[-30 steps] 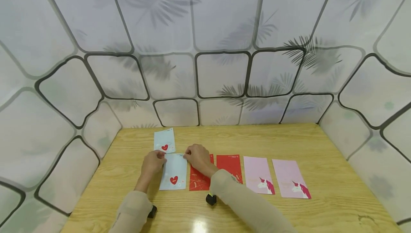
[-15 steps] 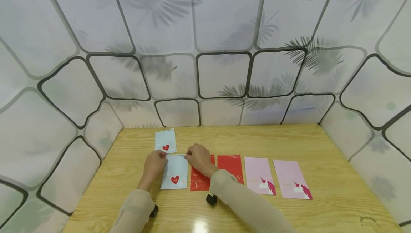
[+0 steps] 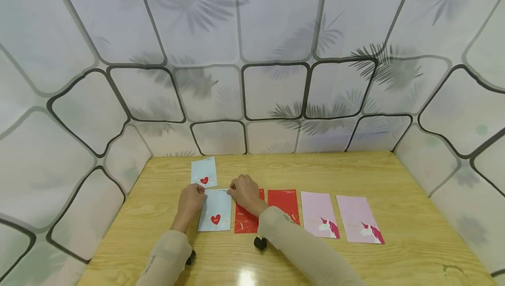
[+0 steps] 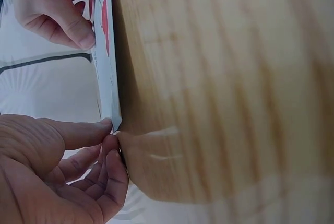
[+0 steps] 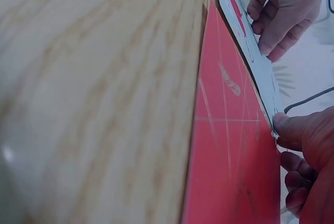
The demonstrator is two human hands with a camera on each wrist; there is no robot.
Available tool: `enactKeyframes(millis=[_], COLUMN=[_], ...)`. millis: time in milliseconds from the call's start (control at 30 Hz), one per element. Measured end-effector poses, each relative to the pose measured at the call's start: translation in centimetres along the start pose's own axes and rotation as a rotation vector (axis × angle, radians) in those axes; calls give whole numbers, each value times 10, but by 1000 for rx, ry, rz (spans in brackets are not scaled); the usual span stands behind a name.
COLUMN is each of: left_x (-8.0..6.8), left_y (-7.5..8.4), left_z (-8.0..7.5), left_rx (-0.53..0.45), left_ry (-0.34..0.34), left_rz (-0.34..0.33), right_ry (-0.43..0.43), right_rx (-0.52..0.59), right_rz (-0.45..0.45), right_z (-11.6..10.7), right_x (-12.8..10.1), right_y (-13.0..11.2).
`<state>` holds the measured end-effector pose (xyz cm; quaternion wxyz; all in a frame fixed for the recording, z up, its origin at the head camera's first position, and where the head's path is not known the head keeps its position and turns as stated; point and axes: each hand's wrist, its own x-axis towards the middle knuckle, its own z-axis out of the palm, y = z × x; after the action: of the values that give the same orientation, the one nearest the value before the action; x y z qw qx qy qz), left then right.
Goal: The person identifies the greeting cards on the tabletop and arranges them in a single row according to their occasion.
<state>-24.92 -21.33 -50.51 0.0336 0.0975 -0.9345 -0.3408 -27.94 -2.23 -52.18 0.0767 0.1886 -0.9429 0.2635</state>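
Note:
A light blue envelope with a red heart (image 3: 215, 216) lies flat on the wooden table (image 3: 414, 242), at the left end of a row. My left hand (image 3: 193, 195) pinches its top left corner. My right hand (image 3: 241, 189) holds its top right corner, fingers curled. In the left wrist view, thumb and forefinger of the left hand (image 4: 110, 132) nip the corner of the blue envelope (image 4: 107, 78). In the right wrist view, the right thumb (image 5: 287, 125) presses the edge of the blue envelope (image 5: 249, 51), next to a red envelope (image 5: 235, 156).
A second blue heart envelope (image 3: 203, 172) lies just behind. Two red envelopes (image 3: 283, 205) and two pink unicorn envelopes (image 3: 317, 213) continue the row to the right. Patterned white walls (image 3: 272, 89) close in the table on three sides.

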Motion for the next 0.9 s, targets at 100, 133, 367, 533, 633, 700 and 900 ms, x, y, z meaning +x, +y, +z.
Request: enactKeyframes(millis=[100, 133, 367, 533, 633, 700, 900], left_x=[0, 0, -3, 0, 3, 7, 24], left_y=[-1, -2, -11, -15, -15, -15, -18], left_z=[0, -1, -12, -30, -40, -45, -50], left_rx=[0, -1, -31, 25, 21, 8, -49], left_ry=[3, 5, 33, 54, 44, 35, 18], left_rz=[3, 9, -2, -35, -40, -35, -16], right_ry=[-3, -4, 11, -6, -12, -8, -8], right_rx=[-16, -20, 43, 102, 150, 176, 166], right_rz=[-4, -4, 23, 16, 19, 17, -5], right_z=[1, 2, 0, -3, -3, -3, -4], right_x=[1, 1, 6, 17, 25, 29, 40], right_y=[0, 0, -4, -7, -7, -7, -11])
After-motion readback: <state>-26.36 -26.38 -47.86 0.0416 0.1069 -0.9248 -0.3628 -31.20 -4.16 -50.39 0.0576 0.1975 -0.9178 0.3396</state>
